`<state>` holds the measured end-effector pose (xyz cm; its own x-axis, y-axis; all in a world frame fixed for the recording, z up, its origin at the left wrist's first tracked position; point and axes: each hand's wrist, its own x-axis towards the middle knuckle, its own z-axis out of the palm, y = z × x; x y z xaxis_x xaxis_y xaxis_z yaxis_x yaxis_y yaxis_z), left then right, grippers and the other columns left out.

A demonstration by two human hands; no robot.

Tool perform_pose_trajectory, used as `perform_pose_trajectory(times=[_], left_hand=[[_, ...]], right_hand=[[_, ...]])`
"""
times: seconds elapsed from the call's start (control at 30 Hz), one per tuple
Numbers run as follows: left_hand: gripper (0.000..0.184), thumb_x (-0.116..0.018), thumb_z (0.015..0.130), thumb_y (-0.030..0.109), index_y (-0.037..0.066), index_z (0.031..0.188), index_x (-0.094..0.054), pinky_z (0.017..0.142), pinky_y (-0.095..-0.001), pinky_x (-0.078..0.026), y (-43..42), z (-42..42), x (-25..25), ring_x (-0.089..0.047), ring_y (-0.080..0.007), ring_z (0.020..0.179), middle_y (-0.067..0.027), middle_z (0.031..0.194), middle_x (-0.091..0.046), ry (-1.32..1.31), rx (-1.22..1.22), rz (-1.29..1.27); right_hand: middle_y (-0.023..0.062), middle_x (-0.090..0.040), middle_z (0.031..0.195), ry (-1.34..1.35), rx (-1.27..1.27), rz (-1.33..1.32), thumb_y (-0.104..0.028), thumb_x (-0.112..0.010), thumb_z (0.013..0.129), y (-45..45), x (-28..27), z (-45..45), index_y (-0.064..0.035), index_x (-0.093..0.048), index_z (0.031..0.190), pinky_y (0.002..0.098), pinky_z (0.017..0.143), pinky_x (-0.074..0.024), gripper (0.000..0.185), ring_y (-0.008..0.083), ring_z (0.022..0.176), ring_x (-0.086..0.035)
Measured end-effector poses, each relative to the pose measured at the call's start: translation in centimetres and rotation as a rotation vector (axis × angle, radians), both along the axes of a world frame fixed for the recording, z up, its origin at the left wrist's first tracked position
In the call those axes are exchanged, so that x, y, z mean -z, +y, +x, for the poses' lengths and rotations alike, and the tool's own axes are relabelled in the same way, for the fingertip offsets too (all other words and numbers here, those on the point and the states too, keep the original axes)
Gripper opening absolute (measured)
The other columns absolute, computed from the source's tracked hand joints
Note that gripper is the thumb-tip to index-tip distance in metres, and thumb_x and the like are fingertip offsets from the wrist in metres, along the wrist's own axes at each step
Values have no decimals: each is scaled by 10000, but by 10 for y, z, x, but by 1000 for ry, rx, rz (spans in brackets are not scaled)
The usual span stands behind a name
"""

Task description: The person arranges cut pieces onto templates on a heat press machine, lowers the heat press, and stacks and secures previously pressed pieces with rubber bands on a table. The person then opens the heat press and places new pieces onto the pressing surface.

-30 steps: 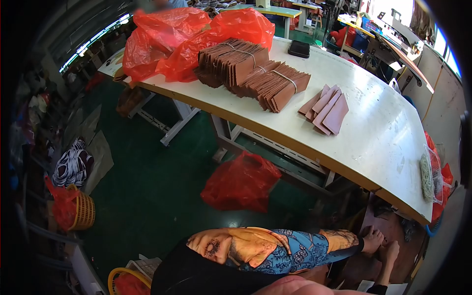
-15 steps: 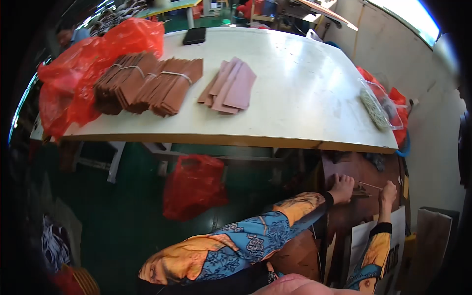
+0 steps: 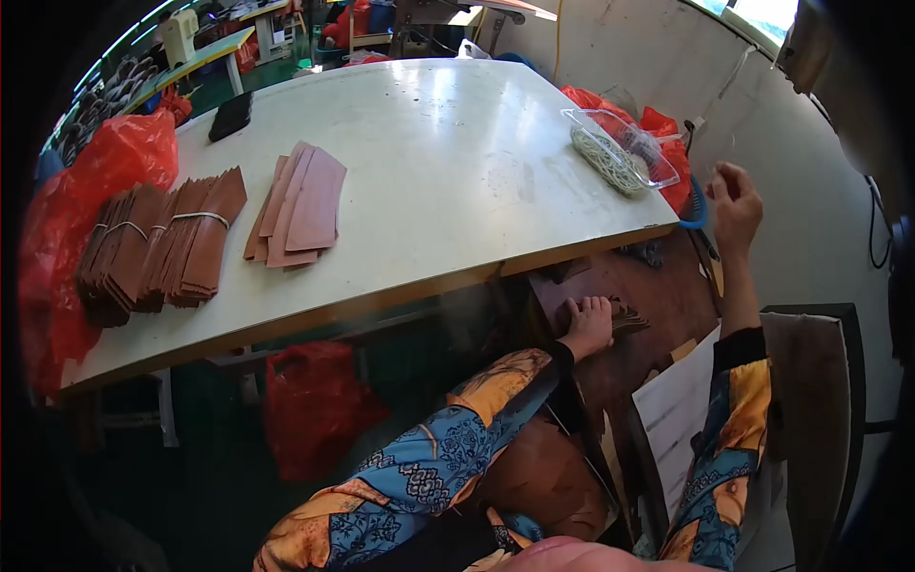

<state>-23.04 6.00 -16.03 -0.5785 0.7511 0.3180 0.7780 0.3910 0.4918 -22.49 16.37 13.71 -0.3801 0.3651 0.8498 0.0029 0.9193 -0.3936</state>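
Note:
My left hand (image 3: 589,326) is low at the right, its fingers closed on a small stack of brown pieces (image 3: 627,322) above a dark reddish-brown surface (image 3: 667,286). My right hand (image 3: 739,205) is raised beside the wall, right of the white table's corner. Its fingers are curled together; whatever they may pinch is too fine to make out. Near it, a clear plastic tray (image 3: 658,172) with a bundle of pale green strands (image 3: 608,162) rests at the table's right end.
On the white table (image 3: 429,172) lie banded bundles of brown pieces (image 3: 195,238), loose pinkish-brown pieces (image 3: 300,205), a black phone (image 3: 231,116) and a red plastic bag (image 3: 124,157). Another red bag (image 3: 319,405) hangs below the table. A dark-edged board (image 3: 810,400) stands at the right.
My right hand has risen up and away from the left; the thin pale strand stretched between them no longer shows. My left hand stays at the brown pieces. The view has turned right.

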Motion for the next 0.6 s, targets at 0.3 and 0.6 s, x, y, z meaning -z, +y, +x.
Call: perform_pose_trajectory(times=[0.3,0.6], left_hand=[[994,-760,639,519,-6,1324,-266,968,-655,-242,-3,-9,-22,-411,-367,1180,-181,1233,-446,-141,36,-198],[698,-747,674,325,54,1222,-409,1020,-629,-202,-18,5,-28,-321,-363,1242,-194,1276,-383,413,152,149]], right_hand=[[117,-663,934,-425,-189,231,-55,-576,840,-65,-17,-19,-29,-663,1032,310,802,-489,213,224,864,-641],[104,-647,933,-205,-40,301,14,-591,798,-130,19,165,-29,-653,924,327,725,-495,146,262,837,-632]])
